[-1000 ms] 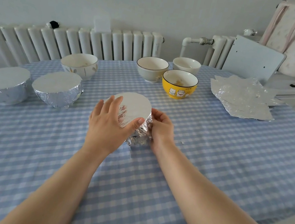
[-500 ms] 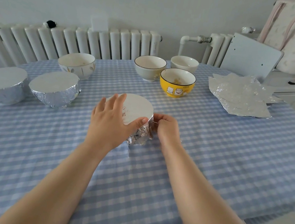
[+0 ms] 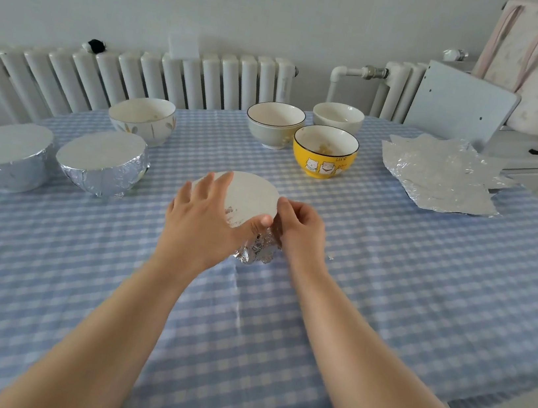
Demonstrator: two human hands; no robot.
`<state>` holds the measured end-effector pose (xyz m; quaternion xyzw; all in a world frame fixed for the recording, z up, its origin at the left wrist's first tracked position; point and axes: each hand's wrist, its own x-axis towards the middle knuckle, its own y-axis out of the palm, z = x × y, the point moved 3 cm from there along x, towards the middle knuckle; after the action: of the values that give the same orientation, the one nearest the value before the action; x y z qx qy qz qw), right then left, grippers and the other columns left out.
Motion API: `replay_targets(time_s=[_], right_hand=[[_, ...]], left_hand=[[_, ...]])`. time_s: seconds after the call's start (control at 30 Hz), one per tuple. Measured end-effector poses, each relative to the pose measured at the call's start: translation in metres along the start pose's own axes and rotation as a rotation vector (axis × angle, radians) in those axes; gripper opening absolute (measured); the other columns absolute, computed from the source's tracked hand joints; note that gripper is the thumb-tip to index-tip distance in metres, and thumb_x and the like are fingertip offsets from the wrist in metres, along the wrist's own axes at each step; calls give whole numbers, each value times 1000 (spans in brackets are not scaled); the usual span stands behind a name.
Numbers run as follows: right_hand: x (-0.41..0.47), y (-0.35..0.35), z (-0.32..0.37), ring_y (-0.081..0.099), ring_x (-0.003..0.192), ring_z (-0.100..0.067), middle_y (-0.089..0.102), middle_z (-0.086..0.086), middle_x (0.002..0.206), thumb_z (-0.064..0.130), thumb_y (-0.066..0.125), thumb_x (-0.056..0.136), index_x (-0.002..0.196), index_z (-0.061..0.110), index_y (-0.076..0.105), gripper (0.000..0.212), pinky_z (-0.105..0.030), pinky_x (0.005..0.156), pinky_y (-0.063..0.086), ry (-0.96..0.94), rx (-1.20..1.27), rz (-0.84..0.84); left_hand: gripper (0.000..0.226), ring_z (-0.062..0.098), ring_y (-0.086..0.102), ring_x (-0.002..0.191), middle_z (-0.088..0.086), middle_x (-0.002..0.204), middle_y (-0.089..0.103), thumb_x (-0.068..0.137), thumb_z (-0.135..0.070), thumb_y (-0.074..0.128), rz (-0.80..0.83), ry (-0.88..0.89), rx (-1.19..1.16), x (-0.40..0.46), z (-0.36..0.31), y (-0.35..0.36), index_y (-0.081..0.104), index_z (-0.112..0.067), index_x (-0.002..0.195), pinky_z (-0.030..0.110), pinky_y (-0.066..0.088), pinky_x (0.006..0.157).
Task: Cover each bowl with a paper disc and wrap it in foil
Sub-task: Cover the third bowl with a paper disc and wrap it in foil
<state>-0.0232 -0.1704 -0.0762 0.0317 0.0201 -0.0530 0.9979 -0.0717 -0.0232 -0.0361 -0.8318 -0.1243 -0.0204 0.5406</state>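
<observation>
bowl point(image 3: 256, 250) mid-worktop point(image 3: 387, 289), foil-wrapped, paper disc point(image 3: 251, 196) on top | left hand point(image 3: 203, 218) grip: flat on disc, thumb at rim | right hand point(image 3: 299, 225) grip: pinching foil at rim; a second ago lower on the side, so tucking nears its end | two wrapped bowls point(image 3: 100, 163) left, four bare behind

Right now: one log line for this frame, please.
step: foil-wrapping middle bowl | left hand: holds paper disc down | right hand: pinches foil at rim | done: two wrapped | left: four open bowls
</observation>
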Motion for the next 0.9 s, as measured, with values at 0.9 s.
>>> replay_targets(time_s=[0.9], right_hand=[[-1,15,-17,69,91,-25,72,-7,98,22,55,100,94,17,63,11,-44,82,58,186,84,-102]], left_hand=[[106,15,31,141,-12,154,38,59,-93,39,-118,264,25,11,10,2,38,-33,147,45,23,114]])
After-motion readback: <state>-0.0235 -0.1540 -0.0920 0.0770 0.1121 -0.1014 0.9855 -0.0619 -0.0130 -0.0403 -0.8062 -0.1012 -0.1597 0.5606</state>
